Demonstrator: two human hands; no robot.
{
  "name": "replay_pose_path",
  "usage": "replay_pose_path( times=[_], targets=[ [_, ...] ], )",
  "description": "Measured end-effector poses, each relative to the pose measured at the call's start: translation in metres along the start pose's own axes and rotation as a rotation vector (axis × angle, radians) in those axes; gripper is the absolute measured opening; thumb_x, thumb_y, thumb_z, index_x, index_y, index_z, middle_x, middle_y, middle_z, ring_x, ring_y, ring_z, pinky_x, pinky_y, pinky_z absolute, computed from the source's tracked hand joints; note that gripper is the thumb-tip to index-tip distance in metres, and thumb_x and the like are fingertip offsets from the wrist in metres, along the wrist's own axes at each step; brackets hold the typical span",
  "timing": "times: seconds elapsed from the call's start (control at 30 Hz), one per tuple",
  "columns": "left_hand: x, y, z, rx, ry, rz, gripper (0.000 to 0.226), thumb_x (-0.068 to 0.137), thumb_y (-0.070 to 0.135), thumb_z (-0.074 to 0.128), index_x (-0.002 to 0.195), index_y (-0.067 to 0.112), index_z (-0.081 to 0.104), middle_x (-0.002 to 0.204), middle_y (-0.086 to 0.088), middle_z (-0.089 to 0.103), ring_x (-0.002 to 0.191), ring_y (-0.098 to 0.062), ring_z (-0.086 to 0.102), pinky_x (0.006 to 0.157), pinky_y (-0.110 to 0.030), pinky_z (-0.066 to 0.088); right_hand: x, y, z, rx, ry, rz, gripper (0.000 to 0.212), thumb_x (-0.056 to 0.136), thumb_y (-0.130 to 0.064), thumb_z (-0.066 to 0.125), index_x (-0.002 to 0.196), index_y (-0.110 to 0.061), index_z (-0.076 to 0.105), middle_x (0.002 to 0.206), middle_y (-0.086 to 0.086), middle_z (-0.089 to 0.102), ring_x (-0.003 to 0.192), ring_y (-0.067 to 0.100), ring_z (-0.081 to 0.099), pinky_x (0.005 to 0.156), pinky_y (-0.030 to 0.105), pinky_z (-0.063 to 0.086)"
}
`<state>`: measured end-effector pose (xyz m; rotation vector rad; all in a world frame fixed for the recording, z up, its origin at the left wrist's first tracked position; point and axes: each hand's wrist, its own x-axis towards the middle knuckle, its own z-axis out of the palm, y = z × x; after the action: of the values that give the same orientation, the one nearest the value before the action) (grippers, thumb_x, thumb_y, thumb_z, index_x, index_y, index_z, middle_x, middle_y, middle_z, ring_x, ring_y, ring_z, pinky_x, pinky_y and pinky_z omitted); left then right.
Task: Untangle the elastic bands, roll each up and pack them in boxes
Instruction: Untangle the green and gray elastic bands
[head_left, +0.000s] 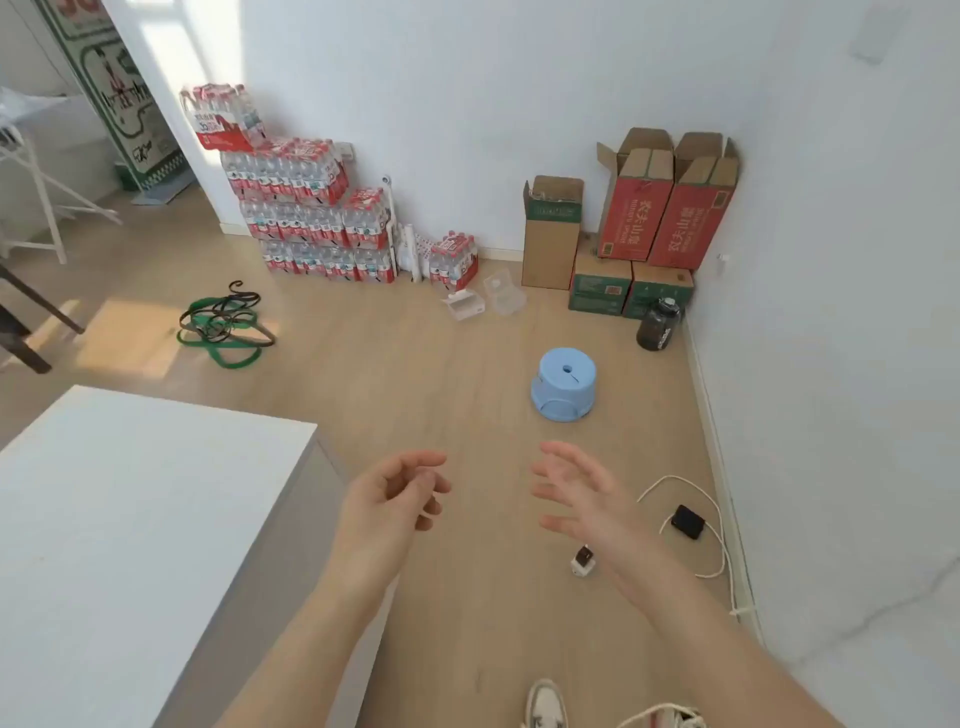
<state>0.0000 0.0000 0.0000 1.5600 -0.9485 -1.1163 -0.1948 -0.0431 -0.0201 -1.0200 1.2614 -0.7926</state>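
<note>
Holding out left hand (387, 496) and right hand (582, 493), relaxed, gripping nothing; facing tangled green-and-black elastic bands (223, 325) near left edge of pale wooden floor (395, 364), clear plastic boxes (505, 296) at far edge.

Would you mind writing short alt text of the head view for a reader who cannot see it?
A person's left hand and right hand reach forward, empty, above a wooden floor. A tangle of green and black elastic bands lies on it far to the left; two clear plastic boxes sit beside stacked packs of water bottles.
</note>
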Motion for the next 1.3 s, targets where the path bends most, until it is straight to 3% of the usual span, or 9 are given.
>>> replay_pose_path(
  times=[0.1,0.2,0.37,0.6,0.77,0.9,1.0,1.1,1.3],
  targets=[
    [0.075,-0.001,0.011,0.08,0.05,0.008,0.03,0.088,-0.004,0.052,0.092,0.02,0.07,0.083,0.0,0.069,0.07,-0.009,0.056,0.066,-0.026,0.048,0.076,-0.012,-0.012,0.153,-0.036,0.073,0.024,0.098,-0.028,0.052,0.115,-0.018,0.065,0.111,0.008,0.07,0.099,0.022,0.069,0.079,0.034,0.057],
    [0.165,-0.003,0.028,0.186,0.112,0.018,0.028,0.088,-0.001,0.054,0.088,0.022,0.07,0.084,0.001,0.068,0.072,-0.01,0.056,0.07,-0.028,0.047,0.173,-0.036,-0.021,0.009,-0.049,0.05,0.022,0.097,-0.032,0.054,0.113,-0.021,0.064,0.107,0.004,0.07,0.093,0.017,0.069,0.078,0.031,0.056],
    [0.28,-0.013,0.032,0.565,0.219,-0.018,0.046,0.077,-0.007,0.047,0.086,0.034,0.064,0.091,0.011,0.065,0.072,-0.004,0.053,0.062,-0.009,0.038,0.308,-0.074,-0.026,-0.489,-0.192,-0.071,0.04,0.089,-0.045,0.06,0.126,-0.032,0.053,0.121,-0.009,0.057,0.107,0.004,0.055,0.09,0.028,0.047],
    [0.416,-0.016,-0.011,0.9,0.313,-0.151,0.042,0.086,0.007,0.047,0.121,0.028,0.057,0.128,0.01,0.056,0.114,-0.016,0.049,0.084,-0.026,0.04,0.486,-0.133,0.027,-1.252,-0.443,-0.456,0.07,0.091,-0.044,0.053,0.15,-0.029,0.02,0.156,0.002,0.019,0.143,0.021,0.014,0.115,0.033,0.021],
    [0.525,-0.017,-0.058,1.191,0.287,-0.195,0.046,0.092,0.018,0.042,0.136,0.032,0.043,0.147,0.006,0.038,0.134,-0.019,0.035,0.098,-0.034,0.04,0.612,-0.166,0.105,-1.526,-0.555,-0.613,0.069,0.094,-0.031,0.047,0.152,-0.032,0.01,0.161,0.0,0.002,0.148,0.021,0.001,0.114,0.036,0.027],
    [0.624,0.002,-0.118,1.016,0.315,-0.266,0.043,0.095,0.022,0.042,0.136,0.033,0.042,0.141,0.009,0.045,0.121,-0.019,0.049,0.088,-0.033,0.044,0.705,-0.202,0.178,-1.42,-0.617,-0.498,0.068,0.094,-0.034,0.049,0.152,-0.032,0.014,0.161,0.003,0.012,0.144,0.021,0.022,0.109,0.031,0.028],
    [0.689,0.023,-0.163,0.732,0.459,-0.325,0.033,0.092,0.021,0.051,0.123,0.029,0.056,0.105,0.005,0.063,0.088,-0.019,0.061,0.074,-0.028,0.045,0.77,-0.237,0.229,-1.129,-0.583,-0.303,0.068,0.09,-0.046,0.057,0.148,-0.032,0.026,0.153,-0.001,0.031,0.136,0.019,0.037,0.108,0.03,0.031],
    [0.753,0.043,-0.207,0.378,0.636,-0.354,0.023,0.088,0.01,0.056,0.105,0.021,0.067,0.077,0.002,0.059,0.066,-0.014,0.051,0.059,-0.026,0.038,0.834,-0.272,0.286,-0.886,-0.543,-0.144,0.063,0.087,-0.057,0.056,0.142,-0.033,0.037,0.141,0.005,0.044,0.125,0.017,0.047,0.104,0.034,0.037],
    [0.881,0.053,-0.289,-0.097,0.799,-0.401,0.038,0.083,-0.007,0.047,0.104,0.02,0.064,0.091,-0.003,0.055,0.074,-0.015,0.052,0.061,-0.026,0.043,0.966,-0.322,0.39,-0.908,-0.648,-0.142,0.074,0.081,-0.076,0.038,0.141,-0.032,0.033,0.138,0.007,0.041,0.123,0.019,0.043,0.1,0.034,0.032]
  ],
)
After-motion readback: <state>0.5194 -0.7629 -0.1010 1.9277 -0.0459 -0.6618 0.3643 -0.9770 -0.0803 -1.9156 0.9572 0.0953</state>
